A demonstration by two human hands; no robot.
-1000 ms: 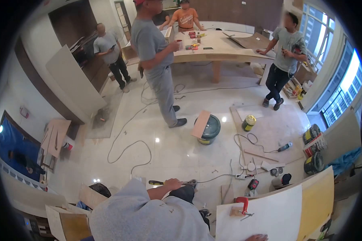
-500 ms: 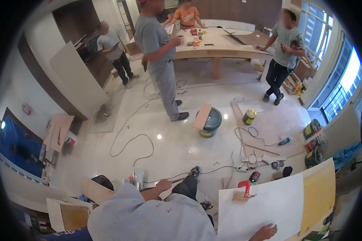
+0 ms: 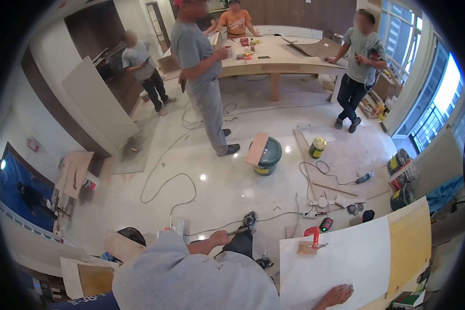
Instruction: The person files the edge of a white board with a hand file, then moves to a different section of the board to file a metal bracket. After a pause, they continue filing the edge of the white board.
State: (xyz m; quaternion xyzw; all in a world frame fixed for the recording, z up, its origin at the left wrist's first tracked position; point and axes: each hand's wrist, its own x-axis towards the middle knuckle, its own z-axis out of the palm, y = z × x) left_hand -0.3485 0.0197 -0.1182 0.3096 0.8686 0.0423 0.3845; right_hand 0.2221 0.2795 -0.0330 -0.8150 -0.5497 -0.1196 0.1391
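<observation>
Fingers of the left hand point(image 3: 220, 237) are wrapped around a slim, straight, grey-brown bar point(image 3: 237, 231), which juts out to the right over the person's black-trousered leg point(image 3: 238, 246) and points toward a black shoe point(image 3: 249, 219); what the bar is made of is too small to tell. The right hand point(image 3: 338, 295) holds nothing that shows: it lies palm down, fingers loosely bent and apart, on a flat, smooth white board point(image 3: 356, 258) beside the person. At that board's far left corner a red metal clamp point(image 3: 312, 234) stands over a small brown wooden block point(image 3: 307, 248), and a yellow-tan panel point(image 3: 409, 240) adjoins the board's right side. Just beyond the board sits a red-and-black charger point(image 3: 326, 224) with a green light, near a white power strip point(image 3: 310, 215) on the floor. Farther off, a blue-grey corded power tool point(image 3: 365, 177) rests on a thin brown sheet point(image 3: 346, 160), with a yellow-and-green metal can point(image 3: 318, 148) near it. To the left, a round dark-green bucket point(image 3: 274, 155) has a pinkish wooden plank point(image 3: 257, 149) lying across its top. A person in grey point(image 3: 201, 82) stands behind the bucket, before a long pale wooden table point(image 3: 289, 63).
</observation>
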